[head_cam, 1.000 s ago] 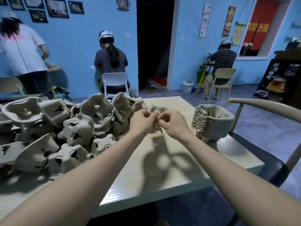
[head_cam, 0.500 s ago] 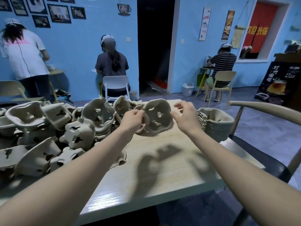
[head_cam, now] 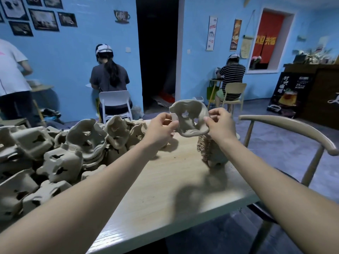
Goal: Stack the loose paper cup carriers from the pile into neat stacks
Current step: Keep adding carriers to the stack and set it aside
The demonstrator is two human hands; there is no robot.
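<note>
Carrier (head_cam: 189, 117) raised; both hands pinching its edges.

A single carrier (head_cam: 189, 117) is now being held up in the air above the table (head_cam: 165, 180), over the stack (head_cam: 211, 151) near the right edge; a second ago it was being pinched low between both hands just over the tabletop, half a second ago it was being lifted upright at pile height. It is being tilted, underside toward the camera. The left hand (head_cam: 161, 128) is being kept on the carrier's left rim by a fingertip pinch, and the right hand (head_cam: 221, 123) is being moved rightward, pinching the right rim. The stack is now being partly hidden behind the right forearm. The hands' shadow is being cast nearer the table's front edge.
</note>
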